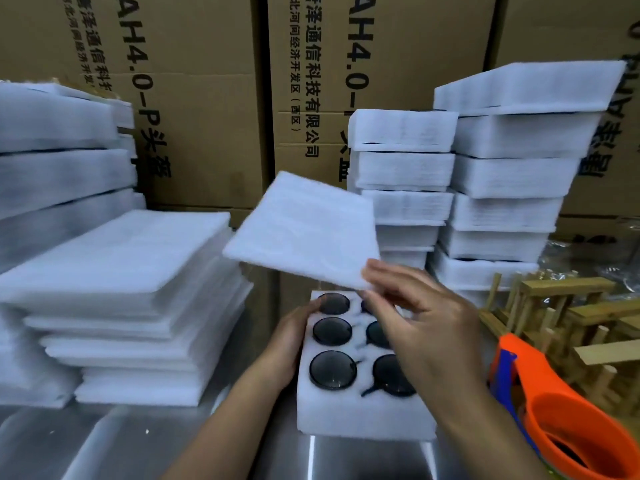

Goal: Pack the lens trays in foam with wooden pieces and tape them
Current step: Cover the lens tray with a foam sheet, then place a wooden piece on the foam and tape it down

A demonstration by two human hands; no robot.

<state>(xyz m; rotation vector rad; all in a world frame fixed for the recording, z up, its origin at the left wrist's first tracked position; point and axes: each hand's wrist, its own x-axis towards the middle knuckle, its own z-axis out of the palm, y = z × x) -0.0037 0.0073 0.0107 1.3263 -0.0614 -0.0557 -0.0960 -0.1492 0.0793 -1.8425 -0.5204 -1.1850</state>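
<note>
A foam stack (121, 289) sat left on the worktop (104, 441). The left hand (291, 337) gripped the left edge of the lens tray (346, 410), fingers mostly unseen. The right hand (415, 317) pinched a foam sheet (304, 230) by its corner above the tray, hiding some lenses (332, 370). Wooden pieces (554, 317) and a tape dispenser (571, 420), cut off, lay right.

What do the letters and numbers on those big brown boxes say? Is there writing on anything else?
"AH4.0-P头盔": left cardboard box, printed sideways.
"泽通信科技": same box, cut off at both ends; the smaller line beside it is too blurred to read.
"AH4.0-": middle cardboard box; the rest is hidden behind the foam stack.
"泽通信科技有限公司": middle box.
"河间经济开发区(西区)": middle box, small print.
Right cardboard box: characters partly hidden, unreadable.
Nothing else shows readable text.
</note>
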